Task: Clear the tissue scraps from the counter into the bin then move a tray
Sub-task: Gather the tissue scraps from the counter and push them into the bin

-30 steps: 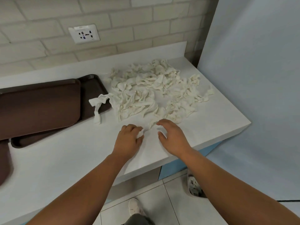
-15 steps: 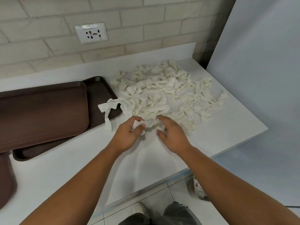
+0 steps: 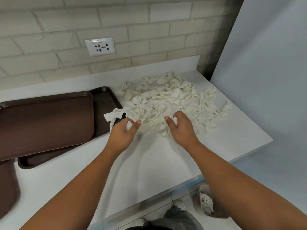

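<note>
The white table fills mid-frame. Stacked brown trays occupy its left side. A heap of tissue scraps lies at upper centre, one scrap overlapping a tray's edge. At the heap's near edge are the left hand and right hand, each grip curled round a scrap. At lower right on the floor, the bin contains scraps.

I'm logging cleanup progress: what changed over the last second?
Both hands moved forward into the near edge of the tissue scraps. The left hand kept gripping a scrap; the right hand, open on the counter before, now grips one too. The brown trays, the tissue strip draped over the tray edge and the bin stayed put.
</note>
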A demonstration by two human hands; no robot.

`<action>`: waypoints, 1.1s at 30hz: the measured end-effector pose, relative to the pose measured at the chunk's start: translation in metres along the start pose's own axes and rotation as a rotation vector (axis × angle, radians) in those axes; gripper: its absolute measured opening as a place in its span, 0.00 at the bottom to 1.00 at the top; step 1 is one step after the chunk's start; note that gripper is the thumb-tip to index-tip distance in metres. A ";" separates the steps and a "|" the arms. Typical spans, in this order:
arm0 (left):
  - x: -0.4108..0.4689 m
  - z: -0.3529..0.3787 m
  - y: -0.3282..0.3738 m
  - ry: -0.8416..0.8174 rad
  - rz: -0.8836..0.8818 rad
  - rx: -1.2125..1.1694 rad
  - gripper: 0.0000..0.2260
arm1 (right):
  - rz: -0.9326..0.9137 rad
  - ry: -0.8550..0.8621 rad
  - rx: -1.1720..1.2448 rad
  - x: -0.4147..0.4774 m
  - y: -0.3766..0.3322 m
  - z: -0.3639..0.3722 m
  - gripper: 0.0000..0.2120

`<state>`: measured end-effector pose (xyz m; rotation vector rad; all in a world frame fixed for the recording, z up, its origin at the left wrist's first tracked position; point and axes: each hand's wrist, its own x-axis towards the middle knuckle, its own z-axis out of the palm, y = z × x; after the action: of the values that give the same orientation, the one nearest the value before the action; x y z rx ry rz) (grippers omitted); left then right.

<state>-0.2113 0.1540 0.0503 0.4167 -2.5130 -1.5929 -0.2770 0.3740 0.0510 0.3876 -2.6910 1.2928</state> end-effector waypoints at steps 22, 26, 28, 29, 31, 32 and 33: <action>-0.007 0.073 0.054 -0.174 -0.064 -0.272 0.11 | 0.269 0.201 0.398 -0.019 0.024 -0.083 0.02; -0.021 0.097 0.067 -0.231 -0.061 -0.278 0.13 | 0.320 0.188 0.559 -0.039 0.036 -0.106 0.12; -0.029 0.111 0.076 -0.253 -0.055 -0.277 0.13 | 0.346 0.188 0.644 -0.050 0.045 -0.119 0.10; -0.034 0.118 0.081 -0.265 -0.054 -0.283 0.13 | 0.369 0.199 0.674 -0.055 0.048 -0.127 0.10; -0.045 0.136 0.092 -0.296 -0.054 -0.297 0.13 | 0.413 0.234 0.712 -0.067 0.056 -0.144 0.09; -0.052 0.146 0.098 -0.315 -0.053 -0.295 0.14 | 0.435 0.254 0.733 -0.073 0.062 -0.153 0.10; -0.059 0.157 0.104 -0.336 -0.051 -0.288 0.14 | 0.462 0.269 0.740 -0.080 0.067 -0.163 0.10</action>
<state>-0.2125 0.3494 0.0784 0.1902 -2.4482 -2.1646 -0.2182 0.5550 0.0847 -0.3563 -2.0546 2.2597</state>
